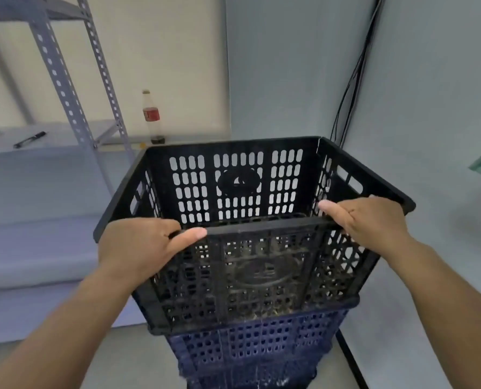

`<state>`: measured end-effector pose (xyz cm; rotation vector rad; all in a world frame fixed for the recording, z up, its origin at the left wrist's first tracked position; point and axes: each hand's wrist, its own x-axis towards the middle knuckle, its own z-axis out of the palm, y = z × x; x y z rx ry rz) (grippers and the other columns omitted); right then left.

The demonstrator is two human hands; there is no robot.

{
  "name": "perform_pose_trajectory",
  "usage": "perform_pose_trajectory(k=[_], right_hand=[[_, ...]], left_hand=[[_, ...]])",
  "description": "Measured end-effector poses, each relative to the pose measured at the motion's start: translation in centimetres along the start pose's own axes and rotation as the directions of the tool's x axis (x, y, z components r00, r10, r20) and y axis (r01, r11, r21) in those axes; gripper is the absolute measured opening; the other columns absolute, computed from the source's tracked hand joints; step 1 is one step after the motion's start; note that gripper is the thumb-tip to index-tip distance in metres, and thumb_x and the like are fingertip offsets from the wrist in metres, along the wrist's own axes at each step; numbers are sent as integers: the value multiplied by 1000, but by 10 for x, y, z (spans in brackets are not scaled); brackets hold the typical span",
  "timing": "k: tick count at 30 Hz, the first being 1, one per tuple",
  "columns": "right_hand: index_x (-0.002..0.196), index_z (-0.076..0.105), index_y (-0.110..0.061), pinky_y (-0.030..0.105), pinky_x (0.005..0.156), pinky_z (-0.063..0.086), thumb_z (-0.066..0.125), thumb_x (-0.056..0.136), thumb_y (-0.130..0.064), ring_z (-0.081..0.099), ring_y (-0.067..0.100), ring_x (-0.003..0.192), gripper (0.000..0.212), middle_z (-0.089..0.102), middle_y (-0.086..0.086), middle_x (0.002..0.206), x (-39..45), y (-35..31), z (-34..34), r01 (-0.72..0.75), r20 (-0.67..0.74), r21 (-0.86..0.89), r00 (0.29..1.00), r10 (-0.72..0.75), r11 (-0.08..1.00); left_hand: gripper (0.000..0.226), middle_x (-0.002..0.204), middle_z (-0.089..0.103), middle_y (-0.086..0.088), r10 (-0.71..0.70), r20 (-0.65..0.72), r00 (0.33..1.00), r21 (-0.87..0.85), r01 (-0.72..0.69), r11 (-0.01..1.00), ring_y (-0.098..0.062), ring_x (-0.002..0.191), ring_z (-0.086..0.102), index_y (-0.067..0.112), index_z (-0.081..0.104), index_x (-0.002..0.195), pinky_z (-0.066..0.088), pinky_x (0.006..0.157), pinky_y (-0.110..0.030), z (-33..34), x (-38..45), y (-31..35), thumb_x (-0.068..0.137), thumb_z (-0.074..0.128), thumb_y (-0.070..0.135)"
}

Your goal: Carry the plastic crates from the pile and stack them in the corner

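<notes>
Nearest the camera, two bare forearms reach forward, and both hands grip the near rim of a black crate (pixel 250 248). The left hand (pixel 138 248) has its fingers (pixel 175 226) curled over the rim near the left corner, with the thumb lying along the outside of the rim; the right hand (pixel 371 217) is clamped on the rim at the right corner in the same way. The black crate sits on top of a blue crate (pixel 250 349), which stands on the floor (pixel 127 360) where the two walls meet, so the stack in the corner counts two crates as far as can be seen (anything lower is cut off by the bottom edge). I judge the crate is just being set down or squared up on the stack: it looks seated, yet neither hand has let go. The pile is out of view, so how many crates are left to carry cannot be told. Further back, one bottle (pixel 151 116) with a red label stands by the wall, beside a metal rack (pixel 74 88) whose shelf holds one pen (pixel 29 139).
</notes>
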<state>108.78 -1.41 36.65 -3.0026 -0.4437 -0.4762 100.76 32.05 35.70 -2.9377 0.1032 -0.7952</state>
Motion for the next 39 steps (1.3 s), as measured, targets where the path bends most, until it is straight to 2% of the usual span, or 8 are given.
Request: perform_pose_trajectory(k=[4, 10, 15, 19, 23, 27, 33, 39], right_hand=[[80, 70, -13, 26, 48, 27, -24, 55, -87, 57, 25, 61, 122, 65, 6, 67, -2, 1, 0, 29, -3, -51, 1000, -29, 998], [74, 62, 1, 29, 52, 27, 16, 89, -68, 44, 27, 57, 84, 49, 12, 61, -2, 1, 3, -1, 8, -2, 1000, 1, 1000], [87, 62, -8, 43, 77, 44, 35, 91, -57, 53, 37, 95, 57, 58, 17, 96, 17, 9, -3, -41, -162, 143, 985, 64, 989], [126, 55, -10, 51, 103, 38, 36, 67, -70, 48, 41, 120, 87, 51, 19, 131, 47, 17, 1, -252, 297, 67, 929, 222, 965], [134, 52, -27, 52, 106, 33, 25, 77, -68, 43, 35, 130, 75, 45, 12, 145, 52, 21, 6, -143, 424, 31, 898, 117, 989], [122, 57, -23, 50, 101, 37, 30, 88, -59, 48, 33, 122, 57, 52, 10, 136, 45, 20, 0, -145, 353, 46, 928, 120, 988], [111, 62, -15, 43, 89, 44, 39, 94, -45, 55, 28, 106, 41, 61, 9, 121, 7, 18, -10, -112, -38, 257, 991, 126, 960], [111, 62, -37, 22, 72, 46, 53, 90, -49, 61, 5, 71, 26, 69, -7, 92, -51, 37, -72, 82, -443, 751, 799, 408, 655]], left_hand=[[89, 50, 50, 2, -44, 49, 998, 27, 43, 999, -19, 51, 51, 19, 53, 60, 31, 45, -22, -6, -2, 5, 62, -5, 86], [87, 61, 53, -3, -91, 114, 989, 72, 83, 994, -25, 63, 49, 15, 69, 93, 26, 49, -25, -13, -1, 13, 78, 8, 75], [67, 131, 52, -19, -220, 3, 976, -73, 219, 973, -38, 118, 48, 14, 53, 126, 40, 89, -48, -13, 17, 3, 93, 17, 60], [80, 152, 26, -14, -448, 390, 804, 144, 428, 892, -33, 139, 23, 16, 37, 142, 23, 109, -50, -16, 38, -2, 85, 22, 71], [92, 156, 18, -16, -491, 563, 665, 156, 498, 853, -32, 143, 12, 30, 42, 141, 10, 112, -46, -16, 36, 0, 71, 20, 86], [87, 151, 32, -10, -456, 543, 705, 110, 479, 871, -30, 142, 16, 35, 42, 139, 15, 110, -51, -22, 37, -1, 73, 15, 84], [68, 156, 25, -9, -286, 153, 946, -165, 310, 936, -25, 145, 16, 20, 28, 147, 14, 114, -52, -22, 18, 30, 92, 20, 60], [84, 159, 9, -2, -190, -14, 982, -217, 182, 959, -17, 147, 4, 26, 11, 150, 1, 118, -39, -39, 24, 49, 79, -1, 69]])
